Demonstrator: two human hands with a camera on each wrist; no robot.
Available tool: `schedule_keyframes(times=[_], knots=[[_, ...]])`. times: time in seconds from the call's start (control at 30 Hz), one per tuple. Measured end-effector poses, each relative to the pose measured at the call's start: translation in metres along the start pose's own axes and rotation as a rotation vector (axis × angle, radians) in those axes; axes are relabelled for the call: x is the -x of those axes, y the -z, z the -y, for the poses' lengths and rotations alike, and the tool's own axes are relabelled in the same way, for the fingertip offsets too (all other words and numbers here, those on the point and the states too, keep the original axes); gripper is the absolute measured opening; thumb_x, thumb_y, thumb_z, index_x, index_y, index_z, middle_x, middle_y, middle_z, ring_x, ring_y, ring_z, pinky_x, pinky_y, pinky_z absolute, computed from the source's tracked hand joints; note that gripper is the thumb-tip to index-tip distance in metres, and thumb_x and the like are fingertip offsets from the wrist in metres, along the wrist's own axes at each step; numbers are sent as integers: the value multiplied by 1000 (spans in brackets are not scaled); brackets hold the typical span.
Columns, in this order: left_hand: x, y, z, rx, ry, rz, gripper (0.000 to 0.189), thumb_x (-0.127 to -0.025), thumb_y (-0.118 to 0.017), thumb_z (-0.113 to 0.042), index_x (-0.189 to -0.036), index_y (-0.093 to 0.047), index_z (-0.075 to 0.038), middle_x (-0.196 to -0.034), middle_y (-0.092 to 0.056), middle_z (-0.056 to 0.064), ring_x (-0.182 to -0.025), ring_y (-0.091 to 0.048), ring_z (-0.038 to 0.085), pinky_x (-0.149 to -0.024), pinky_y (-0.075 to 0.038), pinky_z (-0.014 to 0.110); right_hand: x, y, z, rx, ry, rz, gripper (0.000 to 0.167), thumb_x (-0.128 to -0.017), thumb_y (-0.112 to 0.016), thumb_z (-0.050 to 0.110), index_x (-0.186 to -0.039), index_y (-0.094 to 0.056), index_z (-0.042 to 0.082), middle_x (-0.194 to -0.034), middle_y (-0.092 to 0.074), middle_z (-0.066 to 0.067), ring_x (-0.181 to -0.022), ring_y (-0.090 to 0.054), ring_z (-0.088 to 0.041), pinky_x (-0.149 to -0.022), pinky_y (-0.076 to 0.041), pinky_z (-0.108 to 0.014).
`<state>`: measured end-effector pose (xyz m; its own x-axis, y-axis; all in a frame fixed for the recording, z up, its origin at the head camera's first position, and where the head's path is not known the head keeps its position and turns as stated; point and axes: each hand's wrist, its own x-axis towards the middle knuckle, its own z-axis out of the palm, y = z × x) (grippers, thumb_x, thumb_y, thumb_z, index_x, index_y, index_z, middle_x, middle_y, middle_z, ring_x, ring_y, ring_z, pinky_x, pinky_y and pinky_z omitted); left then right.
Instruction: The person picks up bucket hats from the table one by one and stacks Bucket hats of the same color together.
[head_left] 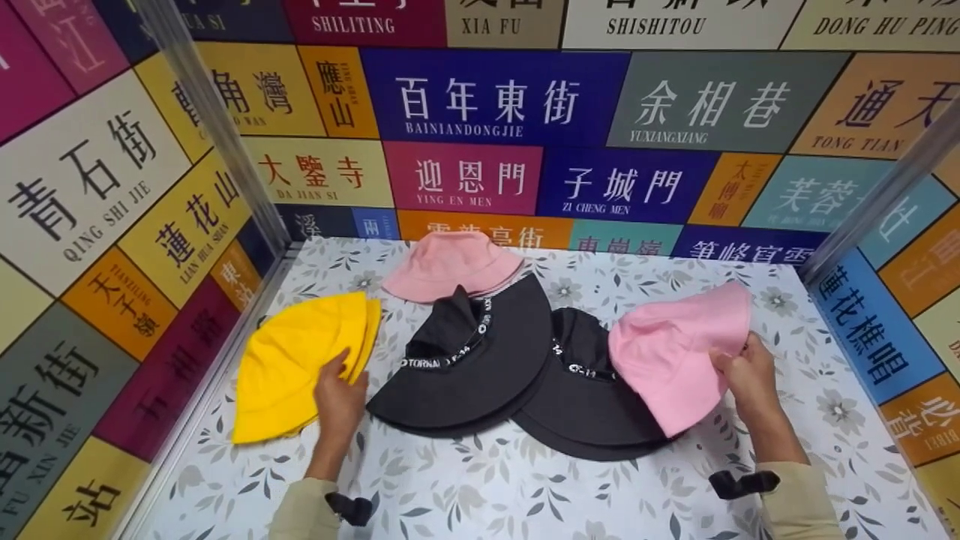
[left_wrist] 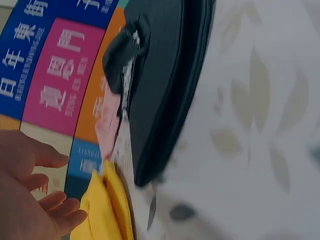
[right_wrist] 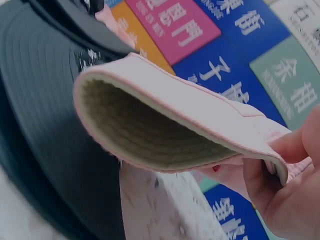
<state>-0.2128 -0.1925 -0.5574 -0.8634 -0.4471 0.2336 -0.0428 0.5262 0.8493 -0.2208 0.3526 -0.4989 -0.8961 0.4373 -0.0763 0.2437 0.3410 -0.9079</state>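
Note:
My right hand [head_left: 748, 375] pinches the brim of a light pink bucket hat [head_left: 671, 352], thumb on one side and fingers on the other. In the right wrist view the pale inside of that hat's brim [right_wrist: 165, 135] faces the camera. At the left, my left hand [head_left: 341, 386] is beside a stack of yellow bucket hats [head_left: 296, 367]. Its fingers are loosely bent and grip nothing in the left wrist view. Two groups of black wide-brimmed hats lie in the middle: the left one [head_left: 480, 375] partly overlaps the right one [head_left: 592, 427], whose edge the pink hat covers.
Behind the black hats, a salmon-pink bucket hat [head_left: 450, 262] sits toward the back of the table [head_left: 450, 495], which has a leaf-patterned cover. Walls of colourful street-name panels [head_left: 495, 97] enclose the back and both sides, with clear strips at the corners.

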Motion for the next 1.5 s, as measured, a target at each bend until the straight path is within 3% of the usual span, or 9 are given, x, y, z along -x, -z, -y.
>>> schedule_keyframes(times=[0.1, 0.23, 0.5, 0.67, 0.83, 1.03, 1.13, 1.3, 1.5], knots=[[7, -15, -14, 18, -61, 40, 49, -82, -72, 6, -129, -61, 9, -126, -62, 32, -120, -58, 46, -106, -46, 53, 6, -9, 10, -96, 23, -25, 28, -94, -56, -1, -121, -48, -4, -84, -55, 15, -77, -51, 0, -68, -46, -13], [17, -30, -34, 47, -156, 87, 51, -81, -74, 4, -129, -60, 9, -126, -63, 31, -122, -58, 45, -107, -45, 53, 15, -23, 23, -210, 37, 11, 31, -94, -54, -6, -124, -47, -3, -85, -55, 15, -78, -54, -2, -67, -48, -15], [41, -53, -66, 125, -181, 234, 54, -86, -75, -9, -135, -56, 5, -129, -63, 27, -122, -60, 41, -104, -49, 52, 36, -50, 36, -391, 17, 121, 30, -96, -52, -7, -124, -45, 1, -86, -57, 10, -77, -57, -4, -68, -51, -16], [58, -71, -79, 176, -243, 409, 61, -90, -74, -16, -140, -49, 6, -135, -59, 28, -124, -58, 41, -98, -53, 51, 50, -67, 37, -530, -25, 193, 27, -97, -50, -8, -120, -43, 4, -86, -56, 8, -74, -56, -4, -67, -50, -16], [70, -86, -95, 289, -171, 596, 63, -95, -69, -28, -143, -46, 6, -136, -59, 29, -125, -59, 41, -100, -53, 49, 64, -84, 32, -669, -49, 298, 25, -96, -48, -10, -117, -43, 2, -87, -56, 6, -74, -55, -5, -69, -50, -16], [72, -105, -110, 515, 53, 786, 66, -102, -58, -30, -149, -36, 10, -139, -55, 31, -122, -63, 37, -93, -58, 41, 78, -99, 20, -756, -46, 394, 26, -93, -50, -13, -111, -50, 6, -88, -57, 3, -75, -56, -7, -70, -51, -19], [70, -114, -110, 603, 100, 810, 62, -102, -58, -23, -148, -36, 11, -137, -57, 31, -111, -67, 26, -84, -61, 35, 86, -105, 12, -786, -30, 452, 30, -92, -51, -13, -112, -50, 10, -91, -57, 3, -77, -58, -7, -72, -52, -19], [66, -124, -100, 677, 137, 767, 60, -95, -65, -10, -147, -41, 8, -126, -65, 31, -94, -68, 13, -79, -58, 25, 95, -112, 2, -785, 26, 583, 33, -90, -53, -14, -110, -56, 12, -96, -62, 4, -86, -61, -7, -82, -54, -20], [63, -124, -88, 769, 31, 755, 70, -88, -60, 9, -152, -32, 6, -147, -47, 31, -127, -55, 26, -103, -47, 25, 92, -110, -2, -765, 228, 871, 45, -92, -51, -13, -128, -51, 13, -116, -63, 4, -105, -62, -7, -98, -51, -21]])
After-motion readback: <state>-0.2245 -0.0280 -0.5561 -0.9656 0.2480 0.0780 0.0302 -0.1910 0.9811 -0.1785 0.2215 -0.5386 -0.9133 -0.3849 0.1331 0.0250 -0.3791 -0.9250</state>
